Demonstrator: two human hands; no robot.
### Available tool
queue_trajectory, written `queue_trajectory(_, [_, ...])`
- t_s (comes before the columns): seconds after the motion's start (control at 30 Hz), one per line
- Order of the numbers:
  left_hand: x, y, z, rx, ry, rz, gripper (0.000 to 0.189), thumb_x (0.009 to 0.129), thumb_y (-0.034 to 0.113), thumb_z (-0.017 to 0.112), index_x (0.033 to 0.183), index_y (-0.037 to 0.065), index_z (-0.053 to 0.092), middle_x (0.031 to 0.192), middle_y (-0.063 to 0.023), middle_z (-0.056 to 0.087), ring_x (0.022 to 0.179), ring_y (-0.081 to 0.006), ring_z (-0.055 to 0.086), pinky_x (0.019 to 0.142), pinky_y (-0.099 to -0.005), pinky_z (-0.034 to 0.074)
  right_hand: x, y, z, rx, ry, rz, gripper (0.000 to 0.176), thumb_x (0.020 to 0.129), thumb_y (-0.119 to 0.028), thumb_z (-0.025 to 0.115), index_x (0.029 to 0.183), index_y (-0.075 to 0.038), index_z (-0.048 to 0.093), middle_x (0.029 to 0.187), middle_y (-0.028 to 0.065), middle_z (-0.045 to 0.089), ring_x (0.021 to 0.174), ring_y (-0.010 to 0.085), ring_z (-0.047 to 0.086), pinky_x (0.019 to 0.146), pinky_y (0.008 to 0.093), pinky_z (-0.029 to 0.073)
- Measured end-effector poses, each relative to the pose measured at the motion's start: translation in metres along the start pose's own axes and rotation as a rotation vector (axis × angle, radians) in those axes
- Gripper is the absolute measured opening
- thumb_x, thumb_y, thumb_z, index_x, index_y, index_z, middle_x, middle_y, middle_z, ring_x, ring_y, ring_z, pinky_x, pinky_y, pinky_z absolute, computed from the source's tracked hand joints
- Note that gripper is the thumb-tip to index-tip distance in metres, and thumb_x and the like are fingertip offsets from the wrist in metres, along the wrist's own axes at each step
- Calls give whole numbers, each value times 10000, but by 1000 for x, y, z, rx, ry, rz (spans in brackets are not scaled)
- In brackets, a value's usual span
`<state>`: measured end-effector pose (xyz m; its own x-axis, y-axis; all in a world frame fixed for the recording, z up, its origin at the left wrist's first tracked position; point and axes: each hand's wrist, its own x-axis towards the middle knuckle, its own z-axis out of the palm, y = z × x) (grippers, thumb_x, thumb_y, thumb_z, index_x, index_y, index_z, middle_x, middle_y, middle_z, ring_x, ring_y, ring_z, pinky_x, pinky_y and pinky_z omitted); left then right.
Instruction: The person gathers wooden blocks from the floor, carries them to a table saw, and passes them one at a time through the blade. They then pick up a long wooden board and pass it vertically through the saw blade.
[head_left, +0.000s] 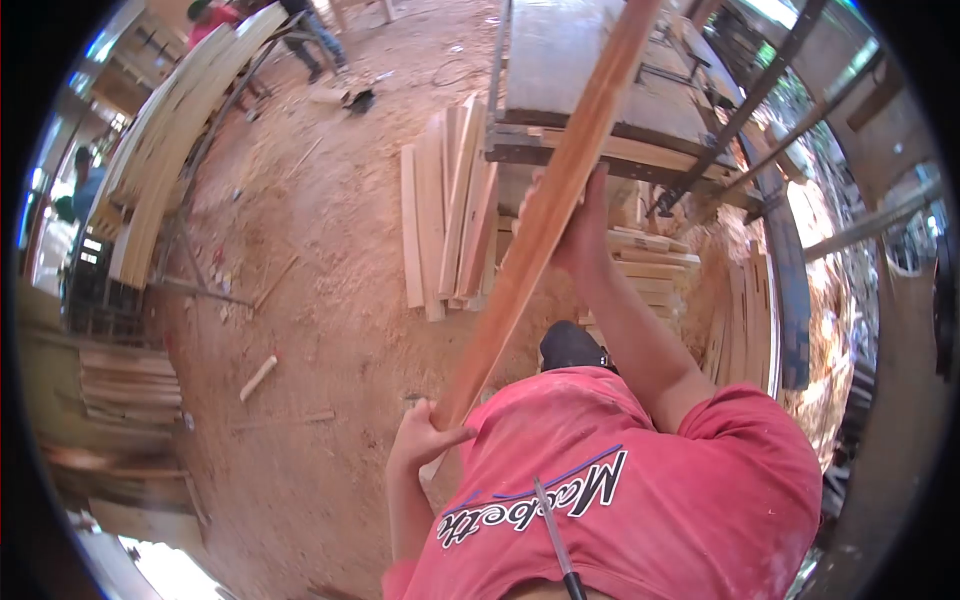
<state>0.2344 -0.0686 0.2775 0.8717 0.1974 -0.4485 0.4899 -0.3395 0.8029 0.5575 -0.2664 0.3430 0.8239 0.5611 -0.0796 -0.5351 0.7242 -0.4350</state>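
Observation:
A long reddish-brown wooden plank (530,245) slants across the view, from low near my shirt up to the top edge at the right. My left hand (422,437) is closed around its near, lower end, with the thumb lying across it. Farther along, my right hand (585,225) grips the plank from its right side and partly beneath, so some of its fingers are hidden. The plank's far part passes over a flat-topped work table (560,75).
Stacked boards (428,215) lie on the dusty ground before the table, with more cut pieces (650,270) to the right. A long rack of planks (185,130) stands at left, and a wood stack (130,385) below it. A person (312,45) stands at the back.

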Motion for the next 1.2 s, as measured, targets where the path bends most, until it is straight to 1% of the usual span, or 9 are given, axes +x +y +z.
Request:
queue_trajectory(0.1, [51, 54, 7, 28, 125, 136, 542, 603, 336, 925, 924, -19, 670, 857, -92, 684, 773, -166, 651, 681, -319, 521, 25, -47, 50, -48, -171, -101, 770, 901, -778, 348, 1135, -79, 573, 922, 104, 642, 827, 275, 638, 772, 436, 530])
queue_trajectory(0.2, [120, 83, 29, 14, 368, 409, 401, 636, 217, 906, 850, -7, 652, 750, -41, 659, 699, -102, 599, 604, -306, 495, 55, -73, 66, -242, 135, -389, 637, 941, -629, 496, 1203, -54, 577, 961, 80, 637, 848, 216, 636, 766, 395, 523])
queue_trajectory(0.27, [168, 107, 42, -45, 315, 370, 414, 654, 239, 906, 872, -15, 662, 804, -82, 661, 700, -161, 634, 633, -318, 512, 79, -91, 67, -680, 281, -615, 475, 910, -403, 674, 1191, -30, 589, 966, 62, 630, 859, 155, 628, 757, 348, 512])
queue_trajectory(0.3, [194, 109, 56, -73, 329, 326, 419, 653, 250, 910, 877, -14, 674, 817, -87, 649, 711, -186, 639, 641, -328, 512, 84, -110, 73, -579, 331, -581, 399, 800, -117, 784, 1117, 2, 572, 944, 64, 641, 838, 142, 617, 750, 338, 512])
queue_trajectory(0.4, [240, 176, 83, 12, 463, 552, 393, 667, 239, 906, 861, -12, 674, 857, -88, 622, 745, -220, 644, 654, -345, 513, 110, -172, 78, -857, 308, -667, 456, 744, -100, 803, 1122, 7, 571, 950, 61, 640, 817, 146, 626, 719, 324, 513])
queue_trajectory(0.57, [333, 304, 107, -357, 215, 776, 352, 869, 174, 735, 1092, -38, 566, 1079, -176, 590, 1040, -286, 590, 897, -356, 476, 159, -297, 126, -978, 109, -897, 427, 687, -105, 790, 1064, 10, 625, 898, 51, 647, 782, 146, 645, 674, 320, 516])
queue_trajectory(0.77, [384, 316, 61, -137, 291, 636, 480, 938, 251, 658, 1294, -35, 510, 1274, -215, 542, 1226, -268, 501, 1016, -370, 408, 232, -418, 169, -1163, 27, -1152, 413, 675, -18, 693, 1083, 6, 634, 871, 74, 666, 762, 171, 646, 665, 294, 509])
queue_trajectory(0.97, [437, 173, 51, -160, 355, 272, 446, 899, 286, 681, 1160, -66, 602, 1104, -224, 653, 1052, -316, 634, 904, -391, 494, 296, -446, 143, -1222, 59, -1351, 420, 666, -42, 720, 1069, 18, 618, 854, 74, 662, 763, 160, 641, 660, 302, 513])
queue_trajectory(1.2, [494, 219, 29, -118, 317, 94, 425, 907, 282, 668, 1154, -59, 614, 1080, -220, 669, 1018, -312, 653, 886, -385, 504, 383, -459, 50, -1424, 246, -1495, 402, 690, -145, 792, 1037, -3, 647, 862, 65, 670, 776, 170, 660, 709, 321, 528])
